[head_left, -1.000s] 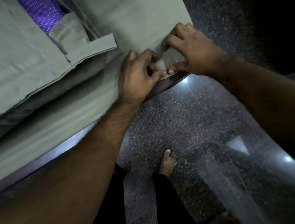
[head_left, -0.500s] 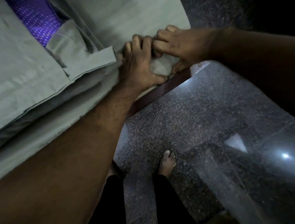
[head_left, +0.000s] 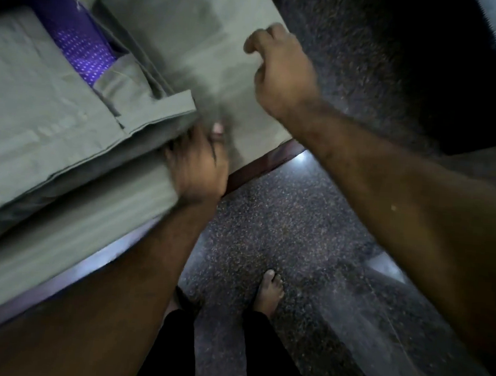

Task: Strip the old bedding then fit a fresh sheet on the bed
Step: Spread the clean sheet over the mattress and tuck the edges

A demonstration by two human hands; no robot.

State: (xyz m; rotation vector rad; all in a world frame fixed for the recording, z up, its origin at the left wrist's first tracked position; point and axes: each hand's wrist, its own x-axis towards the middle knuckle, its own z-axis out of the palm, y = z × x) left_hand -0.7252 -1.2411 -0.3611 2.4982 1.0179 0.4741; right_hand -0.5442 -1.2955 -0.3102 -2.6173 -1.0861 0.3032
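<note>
Two hands are seen at the corner of the bed, and both have left the small fold of cloth that was pinched between them half a second ago. The left hand (head_left: 196, 166) is blurred by motion; its fingers are pushed in under the folded edge of the pillow (head_left: 54, 107), but whether anything is gripped there cannot be told. The right hand (head_left: 279, 71) is now lifted over the far edge of the grey sheet (head_left: 220, 76), its fingers loosely curled and nothing held in them. The sheet lies flat over the corner of the mattress and hangs down to the dark wooden bed frame (head_left: 260, 165). A purple dotted cloth (head_left: 80, 47) shows between the grey layers at the upper left. Since the corner is released and looks smooth, it is judged that the tucking here is finished or nearly so, and that the side of the bed is probably treated next.
</note>
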